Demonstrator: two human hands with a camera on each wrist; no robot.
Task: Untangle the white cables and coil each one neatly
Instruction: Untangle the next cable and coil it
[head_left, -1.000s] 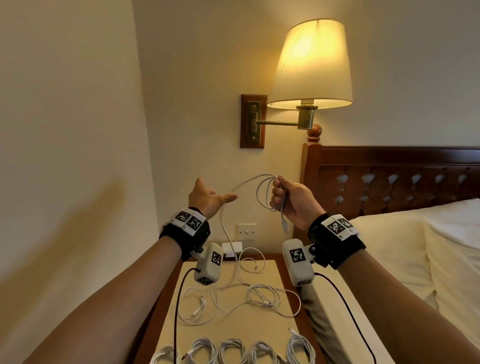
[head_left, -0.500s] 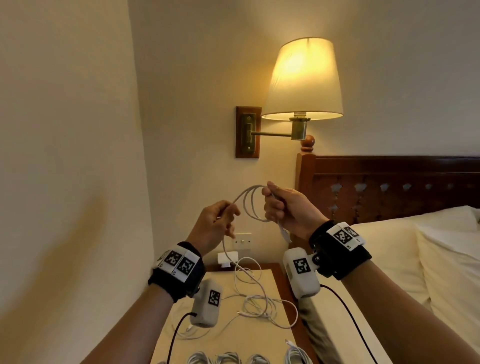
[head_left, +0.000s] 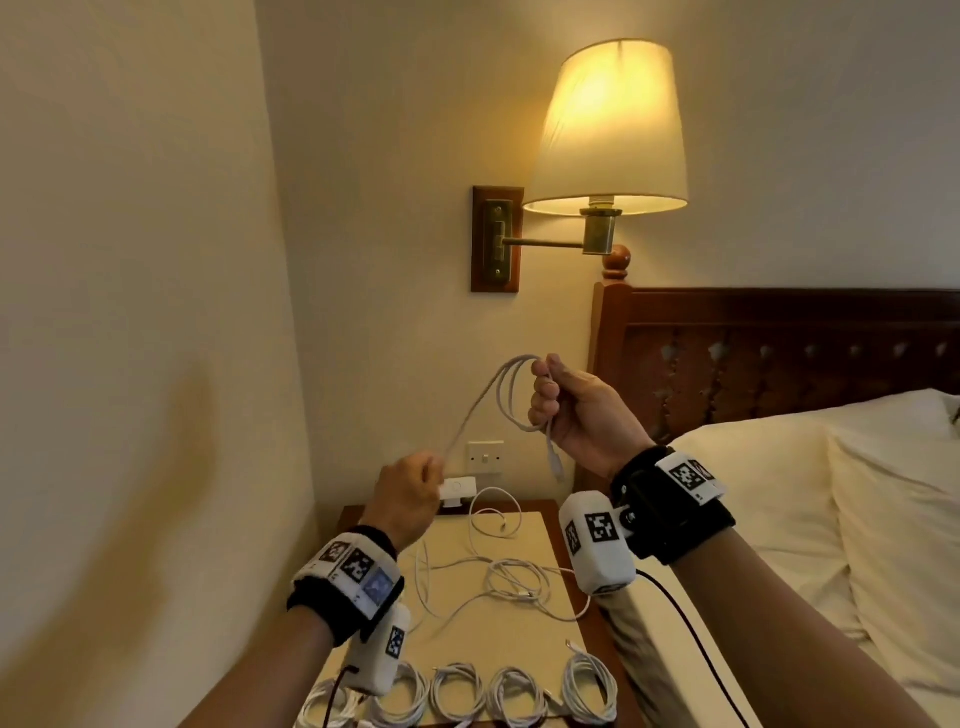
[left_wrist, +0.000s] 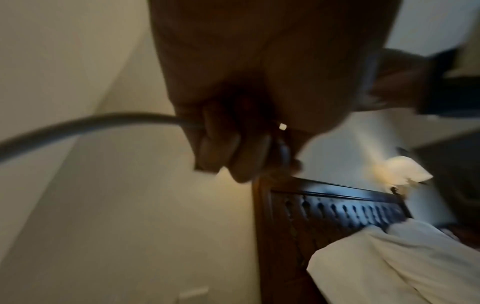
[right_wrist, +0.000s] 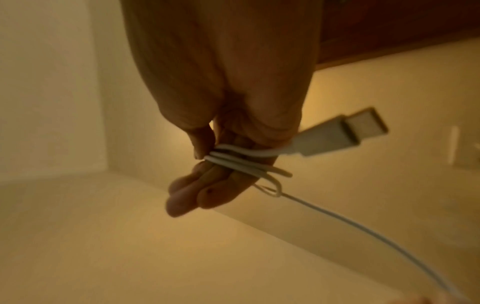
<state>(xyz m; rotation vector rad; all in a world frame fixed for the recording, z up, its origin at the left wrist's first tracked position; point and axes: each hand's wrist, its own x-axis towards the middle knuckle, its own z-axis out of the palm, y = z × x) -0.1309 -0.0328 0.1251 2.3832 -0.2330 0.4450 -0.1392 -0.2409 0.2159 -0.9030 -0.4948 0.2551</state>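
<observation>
Right hand (head_left: 582, 410) raised in front of the headboard (head_left: 779, 358), fingers (right_wrist: 192, 197) curled round several loops of a white cable (head_left: 511, 395); the right wrist view shows three or four turns crossing the fingers, with the USB plug (right_wrist: 337, 131) projecting free beside the palm; in the head view that plug hangs below the hand. One strand of the same cable slopes down from the loops to the left hand (head_left: 408, 499), which is held lower, just above the far end of the table (head_left: 519, 639); its fingers (left_wrist: 221, 148) are closed on the strand; the left wrist view is blurred but shows the cable leaving the fist sideways.

On the table, below the hands, a loose tangle of white cables (head_left: 511, 577) lies near the middle, with one open loop toward the wall behind; along the near edge of the table a row of finished coils (head_left: 514, 696) lies side by side, the leftmost partly hidden behind the left wrist device.

Lamp (head_left: 608, 130) lit on the wall above the table; pillow (head_left: 779, 499) on the bed beside the table.
</observation>
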